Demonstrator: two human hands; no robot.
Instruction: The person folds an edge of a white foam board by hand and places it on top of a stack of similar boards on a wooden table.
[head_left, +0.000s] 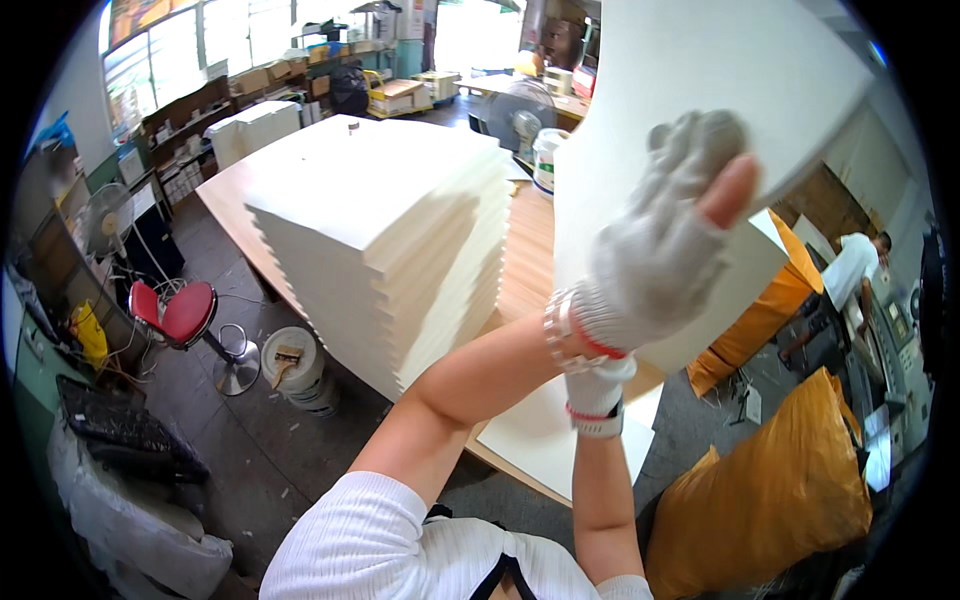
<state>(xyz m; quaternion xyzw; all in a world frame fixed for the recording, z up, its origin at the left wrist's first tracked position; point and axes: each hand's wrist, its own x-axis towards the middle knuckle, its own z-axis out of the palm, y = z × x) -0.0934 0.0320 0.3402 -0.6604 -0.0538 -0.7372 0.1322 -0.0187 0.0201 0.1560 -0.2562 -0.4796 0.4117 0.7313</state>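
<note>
A large white sheet (730,60) stands raised at the right of the worktable. My left hand (665,235), in a grey-white knit glove with the thumb bare, is in front of it. Its fingers point up and the thumb stands apart; whether the palm touches the sheet I cannot tell. My right hand (600,385), also gloved, with a watch at the wrist, is mostly hidden behind my left hand, fingers out of sight. A tall stack of white sheets (350,190) with stepped edges fills the table's left part. A flat white sheet (525,440) lies at the near edge.
The wooden worktable (530,235) carries a white bucket (545,160) near a fan (520,115). On the floor at left are a red stool (190,310) and a white pail (295,365) with a brush on top. Large orange-brown sacks (770,490) stand at right. A person (850,270) works farther right.
</note>
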